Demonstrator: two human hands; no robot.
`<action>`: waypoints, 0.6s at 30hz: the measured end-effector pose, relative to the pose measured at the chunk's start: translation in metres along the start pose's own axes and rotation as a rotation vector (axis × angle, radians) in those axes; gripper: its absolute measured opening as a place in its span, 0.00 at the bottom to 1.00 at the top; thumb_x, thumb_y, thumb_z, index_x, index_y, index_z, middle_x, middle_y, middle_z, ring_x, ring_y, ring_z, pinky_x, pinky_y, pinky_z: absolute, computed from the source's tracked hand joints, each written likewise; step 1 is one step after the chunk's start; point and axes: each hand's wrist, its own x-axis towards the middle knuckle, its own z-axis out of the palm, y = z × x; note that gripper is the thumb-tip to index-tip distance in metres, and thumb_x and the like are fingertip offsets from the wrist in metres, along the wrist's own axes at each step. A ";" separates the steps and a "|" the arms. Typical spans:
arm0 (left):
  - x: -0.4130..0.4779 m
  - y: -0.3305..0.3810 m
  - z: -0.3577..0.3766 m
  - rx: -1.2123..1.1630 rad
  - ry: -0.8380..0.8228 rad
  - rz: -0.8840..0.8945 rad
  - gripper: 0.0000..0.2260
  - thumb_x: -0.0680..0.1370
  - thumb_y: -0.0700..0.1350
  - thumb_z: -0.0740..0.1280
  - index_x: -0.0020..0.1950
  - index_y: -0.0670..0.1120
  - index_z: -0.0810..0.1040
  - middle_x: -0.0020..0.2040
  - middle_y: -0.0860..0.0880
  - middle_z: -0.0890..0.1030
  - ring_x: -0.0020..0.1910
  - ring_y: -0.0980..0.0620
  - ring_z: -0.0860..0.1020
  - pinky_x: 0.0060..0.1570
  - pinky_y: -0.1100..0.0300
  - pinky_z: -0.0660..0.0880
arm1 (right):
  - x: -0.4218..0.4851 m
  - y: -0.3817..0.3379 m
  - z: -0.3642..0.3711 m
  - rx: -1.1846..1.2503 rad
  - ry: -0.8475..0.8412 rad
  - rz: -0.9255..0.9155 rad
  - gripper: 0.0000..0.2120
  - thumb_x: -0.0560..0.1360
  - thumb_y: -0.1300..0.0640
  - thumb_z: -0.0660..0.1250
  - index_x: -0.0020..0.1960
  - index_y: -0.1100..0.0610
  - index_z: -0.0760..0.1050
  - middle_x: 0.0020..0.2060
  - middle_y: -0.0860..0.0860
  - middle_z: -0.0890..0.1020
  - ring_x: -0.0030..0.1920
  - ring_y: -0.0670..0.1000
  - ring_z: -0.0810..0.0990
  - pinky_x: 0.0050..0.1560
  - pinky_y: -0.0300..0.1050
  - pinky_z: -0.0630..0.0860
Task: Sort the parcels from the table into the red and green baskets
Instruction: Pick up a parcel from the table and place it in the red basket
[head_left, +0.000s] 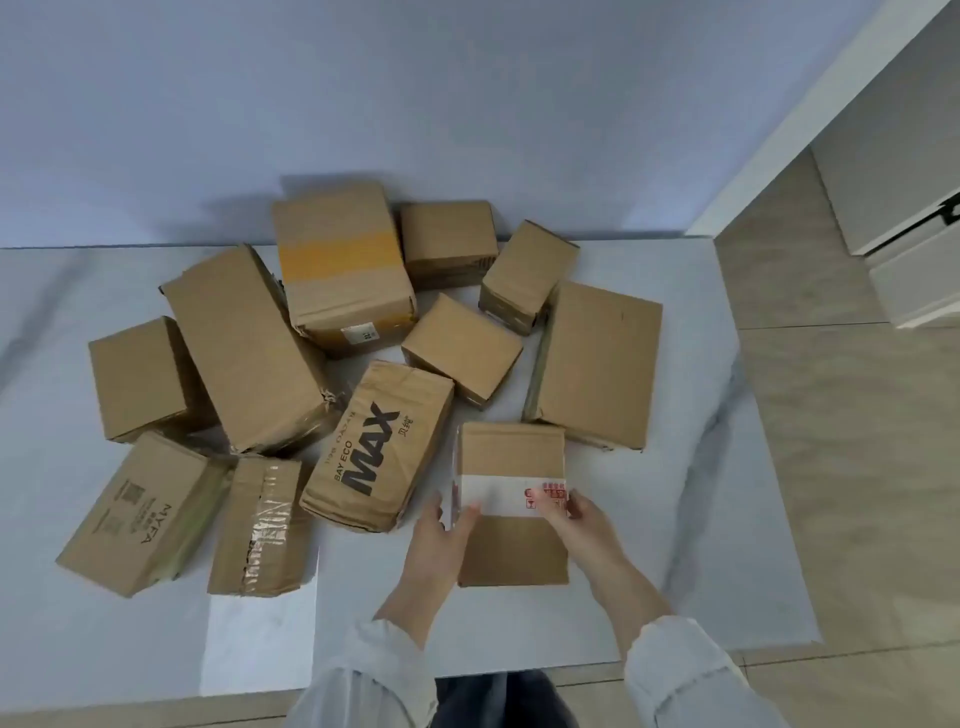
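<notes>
A brown cardboard parcel with a white tape band and red print (511, 499) lies near the front of the white table (675, 545). My left hand (441, 540) grips its left side and my right hand (582, 519) grips its right side, fingers over the tape band. Several other cardboard parcels lie spread behind and to the left: one printed "MAX" (376, 447), one marked "MYFA" (135, 512), one with clear tape (257, 525), a tall one with a yellow band (340, 265) and a flat one (597, 364) on the right. No red or green basket is in view.
A pale wall (415, 104) rises directly behind the table. The table's right edge borders a tiled floor (831, 441). A white cabinet (909, 218) stands at the far right. Bare table surface shows at the front left and front right.
</notes>
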 end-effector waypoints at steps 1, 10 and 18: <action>0.005 0.000 0.002 0.017 -0.015 -0.008 0.28 0.80 0.53 0.58 0.75 0.42 0.55 0.73 0.44 0.64 0.71 0.45 0.65 0.61 0.57 0.66 | 0.004 0.000 0.004 0.017 0.013 -0.021 0.18 0.71 0.42 0.68 0.55 0.51 0.75 0.56 0.49 0.80 0.54 0.48 0.77 0.53 0.41 0.71; -0.036 0.027 -0.018 -0.195 -0.162 -0.235 0.42 0.64 0.75 0.50 0.72 0.53 0.61 0.67 0.45 0.71 0.66 0.43 0.70 0.62 0.41 0.70 | -0.053 -0.004 -0.016 -0.017 0.083 -0.167 0.19 0.71 0.54 0.72 0.60 0.55 0.76 0.49 0.46 0.82 0.55 0.45 0.79 0.45 0.26 0.71; -0.106 0.111 -0.054 -0.439 -0.170 -0.081 0.23 0.72 0.65 0.62 0.60 0.53 0.68 0.58 0.46 0.75 0.62 0.40 0.73 0.61 0.40 0.71 | -0.133 -0.069 -0.062 0.023 0.069 -0.437 0.27 0.68 0.58 0.75 0.64 0.49 0.71 0.61 0.40 0.76 0.58 0.37 0.74 0.55 0.27 0.71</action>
